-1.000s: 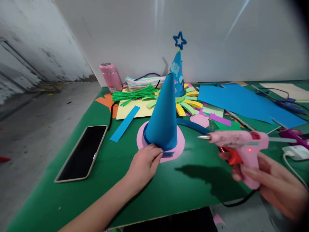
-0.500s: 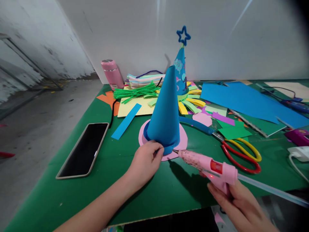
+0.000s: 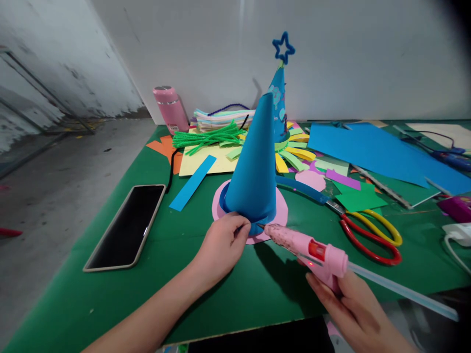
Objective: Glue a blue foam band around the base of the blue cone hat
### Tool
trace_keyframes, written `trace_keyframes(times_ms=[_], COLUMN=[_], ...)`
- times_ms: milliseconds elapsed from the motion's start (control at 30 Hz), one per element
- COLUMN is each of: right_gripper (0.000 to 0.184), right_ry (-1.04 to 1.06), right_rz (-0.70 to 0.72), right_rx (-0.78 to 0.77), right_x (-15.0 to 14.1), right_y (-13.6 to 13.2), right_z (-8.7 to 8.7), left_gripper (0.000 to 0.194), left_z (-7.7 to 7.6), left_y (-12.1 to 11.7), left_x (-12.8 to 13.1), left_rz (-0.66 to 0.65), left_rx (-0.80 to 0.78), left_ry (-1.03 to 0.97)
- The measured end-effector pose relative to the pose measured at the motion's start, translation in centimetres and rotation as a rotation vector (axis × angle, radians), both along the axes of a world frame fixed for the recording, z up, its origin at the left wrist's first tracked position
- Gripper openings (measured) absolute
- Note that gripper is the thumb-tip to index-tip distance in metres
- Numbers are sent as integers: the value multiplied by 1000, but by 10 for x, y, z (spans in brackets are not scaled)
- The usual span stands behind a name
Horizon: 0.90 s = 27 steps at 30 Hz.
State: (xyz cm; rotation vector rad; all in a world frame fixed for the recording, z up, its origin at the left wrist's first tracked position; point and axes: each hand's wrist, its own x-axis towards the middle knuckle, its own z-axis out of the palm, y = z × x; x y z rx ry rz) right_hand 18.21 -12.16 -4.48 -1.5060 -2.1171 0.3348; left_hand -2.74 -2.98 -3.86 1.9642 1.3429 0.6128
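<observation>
A blue paper cone point(image 3: 253, 166) stands upright on a pink paper disc point(image 3: 281, 211), with a blue paper strip point(image 3: 255, 228) curving round its foot. My left hand point(image 3: 226, 240) is closed in a pinch on the strip at the cone's near side. In my right hand point(image 3: 353, 304) is a pink hot glue gun point(image 3: 309, 247), a clear glue stick point(image 3: 405, 291) poking out of its back and a small red light lit. The gun's nozzle tip is at the strip, just right of my left fingertips; whether it touches cannot be made out.
Left lies a phone point(image 3: 127, 228); right, scissors point(image 3: 368, 240) with red and yellow handles. Behind are a decorated cone hat point(image 3: 278, 103) with a star, green pipe cleaners point(image 3: 206, 137), a pink bottle point(image 3: 170, 110), a blue strip point(image 3: 193, 184) and blue sheets point(image 3: 368, 152).
My right hand has brought the glue gun a little to the left, its nozzle now further along the strip. My left hand keeps its pinch. The view has shifted slightly.
</observation>
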Motion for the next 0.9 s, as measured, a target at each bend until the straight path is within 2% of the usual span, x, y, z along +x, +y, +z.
trace_keyframes(times_ms=[167, 300, 567, 767, 900], right_gripper=[31, 24, 24, 21, 19], right_ry=[37, 53, 103, 102, 101], right_rz=[-11, 13, 11, 0, 17], right_rx=[-77, -52, -98, -95, -155], right_x=[3, 7, 6, 7, 7], right_y=[-2, -7, -2, -4, -5], right_z=[-4, -8, 2, 1, 3], left_gripper=[22, 22, 21, 22, 22], left_z=[-1, -2, -1, 0, 0], left_y=[-1, 0, -2, -2, -2], left_x=[0, 0, -2, -1, -1], left_rz=[-16, -21, -26, -32, -36], left_rx=[15, 30, 35, 47, 43], left_ry=[8, 2, 7, 8, 4])
